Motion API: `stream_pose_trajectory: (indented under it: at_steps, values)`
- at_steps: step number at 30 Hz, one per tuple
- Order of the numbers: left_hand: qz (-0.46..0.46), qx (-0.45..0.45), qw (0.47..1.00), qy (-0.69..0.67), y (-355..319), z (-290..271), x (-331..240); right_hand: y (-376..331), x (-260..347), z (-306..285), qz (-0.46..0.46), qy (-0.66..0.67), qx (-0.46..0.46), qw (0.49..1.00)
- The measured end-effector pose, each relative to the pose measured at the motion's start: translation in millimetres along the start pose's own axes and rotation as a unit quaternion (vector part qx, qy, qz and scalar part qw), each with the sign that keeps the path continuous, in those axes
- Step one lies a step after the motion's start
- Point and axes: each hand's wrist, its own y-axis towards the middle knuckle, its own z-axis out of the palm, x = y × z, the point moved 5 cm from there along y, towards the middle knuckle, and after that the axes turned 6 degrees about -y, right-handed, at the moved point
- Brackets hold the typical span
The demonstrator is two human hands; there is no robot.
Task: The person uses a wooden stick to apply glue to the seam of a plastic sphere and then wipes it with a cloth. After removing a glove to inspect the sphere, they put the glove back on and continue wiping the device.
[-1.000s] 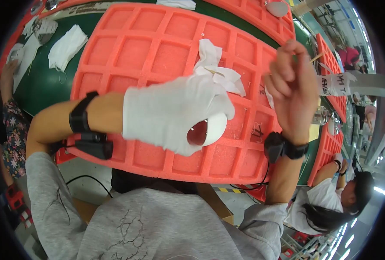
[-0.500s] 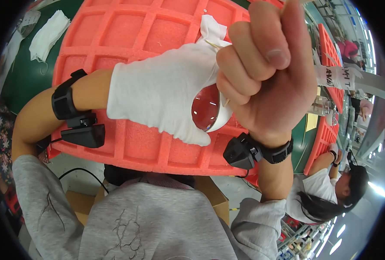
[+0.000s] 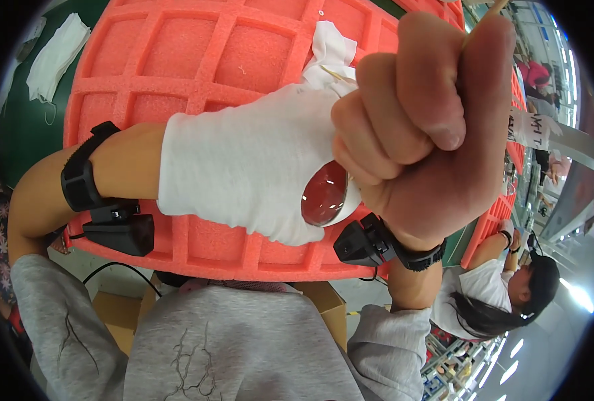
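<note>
The gloved left grip [image 3: 260, 157] holds a glossy round piece [image 3: 325, 194] at its finger end, partly hidden by the bare right grip [image 3: 427, 127], which pinches a thin stick [image 3: 498, 7].

A green table [image 3: 16, 130] shows left, grey floor [image 3: 365, 294] near, bright lamps [image 3: 577, 295] far right.

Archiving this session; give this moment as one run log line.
left hand: gloved, holding glossy round piece | right hand: bare, pinching thin tan stick | below: red foam tray
</note>
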Motion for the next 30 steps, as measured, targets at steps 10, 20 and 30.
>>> stream_pose_trajectory:
  at_steps: [10,20,30]
  values:
    - [0.059,-0.006,0.998,0.003,-2.9,-2.4,1.6,1.6,-14.4,-8.4,-0.028,-0.038,0.037,0.998]
    - [0.064,-0.006,0.998,0.017,1.8,-2.8,-1.3,-7.9,-11.6,-4.4,-0.077,-0.121,0.087,0.986]
    - [0.054,-0.028,0.998,0.030,3.5,-4.3,-5.1,-3.2,-8.1,-7.4,-0.152,0.023,-0.042,0.987]
